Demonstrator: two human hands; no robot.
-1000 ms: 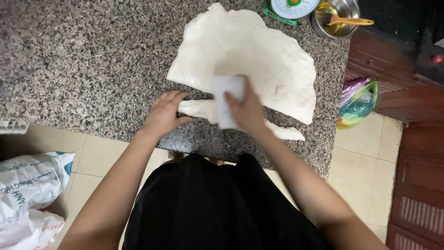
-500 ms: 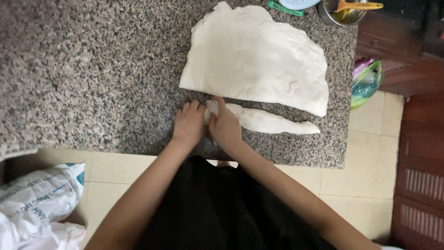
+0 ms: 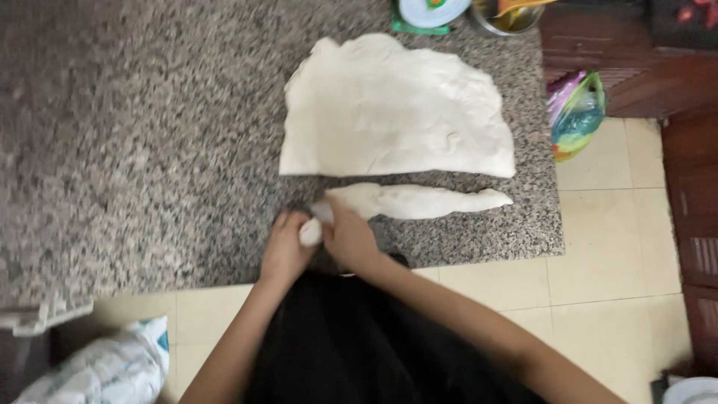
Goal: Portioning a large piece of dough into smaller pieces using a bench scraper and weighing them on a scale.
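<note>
Dough strip: the dough strip (image 3: 419, 200) lies flat on the table, long axis running left to right, parallel to the near table edge; its thin tapered tip points right, its thicker end points left toward the hands.
Dough sheet: the dough sheet (image 3: 396, 108) lies just behind the strip, apart from it by a narrow gap, with a straight cut near edge and ragged far edges.
Left hand: the left hand (image 3: 288, 243) is curled closed around a small dough piece (image 3: 310, 232), at the near table edge.
Right hand: the right hand (image 3: 348, 236) is bent, fingers closed down at the strip's left end and touching the same small piece; whether it grips a tool there cannot be told.
Table: the table (image 3: 134, 135) is speckled grey-brown granite, polished, with a square front edge.
Room: pale cream floor tiles (image 3: 621, 239) lie below; a dark wooden cabinet (image 3: 673, 82) stands at the right with a colourful plastic bag (image 3: 576, 116) beside it; a white printed sack (image 3: 105, 370) sits on the floor at lower left.
Far edge: a metal bowl (image 3: 508, 19) and a round white scale (image 3: 430, 11) stand at the back of the table.
Textures: the dough is pale, matte and soft, lightly dimpled.
</note>
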